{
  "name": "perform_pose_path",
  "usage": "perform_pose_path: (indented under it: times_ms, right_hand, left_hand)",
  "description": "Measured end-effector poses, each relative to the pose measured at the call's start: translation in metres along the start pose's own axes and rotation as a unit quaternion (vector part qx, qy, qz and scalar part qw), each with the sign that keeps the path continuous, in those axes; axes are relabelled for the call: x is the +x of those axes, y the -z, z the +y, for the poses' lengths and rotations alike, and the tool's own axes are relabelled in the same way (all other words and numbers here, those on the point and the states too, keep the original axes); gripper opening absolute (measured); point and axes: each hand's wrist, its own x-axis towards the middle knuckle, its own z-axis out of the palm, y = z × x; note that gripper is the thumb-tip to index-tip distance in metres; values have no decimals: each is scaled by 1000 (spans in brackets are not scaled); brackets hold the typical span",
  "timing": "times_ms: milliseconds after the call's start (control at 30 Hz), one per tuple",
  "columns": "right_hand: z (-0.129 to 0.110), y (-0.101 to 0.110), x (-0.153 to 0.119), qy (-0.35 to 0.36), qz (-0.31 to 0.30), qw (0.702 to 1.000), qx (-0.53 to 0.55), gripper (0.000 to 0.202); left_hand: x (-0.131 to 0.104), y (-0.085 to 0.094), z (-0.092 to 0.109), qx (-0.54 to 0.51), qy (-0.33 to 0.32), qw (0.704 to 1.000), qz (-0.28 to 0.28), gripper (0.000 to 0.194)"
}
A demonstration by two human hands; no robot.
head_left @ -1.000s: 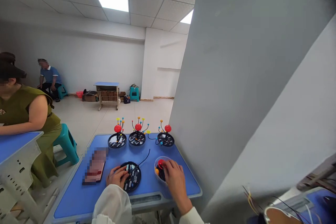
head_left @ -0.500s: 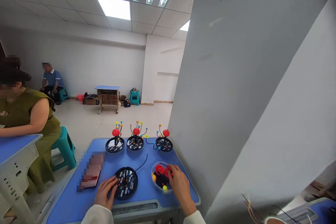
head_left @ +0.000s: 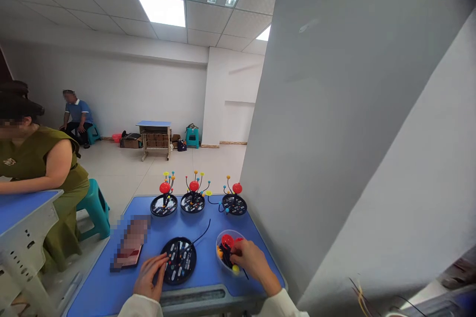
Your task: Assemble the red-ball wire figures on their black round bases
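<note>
My left hand [head_left: 150, 276] is closed on the left rim of a round black model base [head_left: 179, 261], which lies flat on the blue desk. The base bears white labels, and a thin curved black rod [head_left: 203, 232] sticks out from its middle to the upper right. My right hand [head_left: 252, 258] reaches into a clear plastic tub [head_left: 219, 236], fingers pinched. A thin black rod [head_left: 246, 274] shows below those fingers and seems held by them; its other end is hidden. Red half-balls [head_left: 227, 241], black pieces and a yellow ball [head_left: 235, 269] lie in the tub.
Three assembled planet models [head_left: 194, 202] line the desk's far edge. A phone [head_left: 132, 252], partly blurred, lies at left. A grey pillar [head_left: 316, 133] rises close on the right. A seated person [head_left: 55, 163] is at a neighbouring desk on the left; another person sits farther back.
My right hand has gone lower and deeper into the tub, and the black rod at its fingers now points down to the right. My left hand stays at the base.
</note>
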Motion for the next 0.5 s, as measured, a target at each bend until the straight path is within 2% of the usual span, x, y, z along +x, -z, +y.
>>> perform_pose_path:
  times_ms: [200, 367, 500]
  right_hand:
    - [-12, -5, 8, -11, -13, 999, -45, 13]
    - [-20, -15, 12, -47, 22, 997, -54, 12]
    - [-20, -16, 10, -58, 51, 997, -10, 13]
  left_hand:
    - [0, -1, 1, -7, -4, 1000, 18, 37]
    - [-1, -3, 4, -17, -2, 1000, 19, 34]
    - [3, 1, 10, -25, -4, 999, 26, 31]
